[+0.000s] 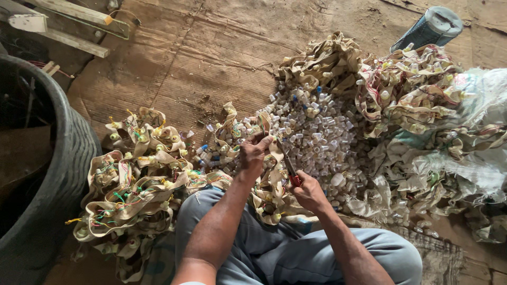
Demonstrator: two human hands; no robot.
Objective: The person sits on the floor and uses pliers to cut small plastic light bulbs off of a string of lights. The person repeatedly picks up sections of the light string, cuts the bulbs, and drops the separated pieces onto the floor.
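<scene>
My left hand (253,154) grips a beige fabric strip (266,184) studded with small plastic caps and coloured wires, holding its upper end up over my lap. My right hand (307,191) holds a red-handled cutting tool (289,166) whose blade points up toward the spot the left hand pinches. The strip hangs down between both hands onto my grey trousers (274,248).
A heap of loose small clear plastic caps (317,132) lies ahead of the hands. Piles of similar strips lie at left (132,179) and right (412,100). A large black tub (63,174) stands at left, a blue cylinder (430,29) at top right, wooden slats (68,26) at top left.
</scene>
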